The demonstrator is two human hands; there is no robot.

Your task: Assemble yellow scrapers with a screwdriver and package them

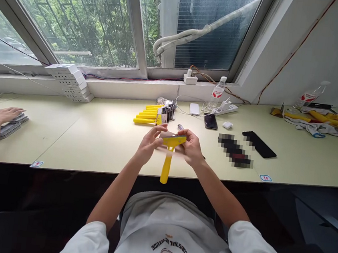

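A yellow-handled scraper (pixel 166 168) hangs handle-down between my hands, just over the front part of the table. My left hand (pixel 149 143) has its fingers closed at the left end of the scraper's head. At the right end, my right hand (pixel 192 148) pinches the head near its grey blade strip. A pale, partly see-through strip, smeared and hard to make out, spans between the hands around the head. Beyond them lie several more yellow-handled scrapers (pixel 147 115) in a row, with dark-and-white packaging on their heads. A small pen-like object (pixel 180 127) shows just behind my right fingers.
Right of me lie a phone (pixel 210 121), a white earbud case (pixel 227 125), a black flat slab (pixel 259 144) and a pixelated item (pixel 235 150). A water bottle (pixel 217 93) stands behind beside a power strip (pixel 227 108). At left, another person's hand (pixel 5 115) rests on grey items.
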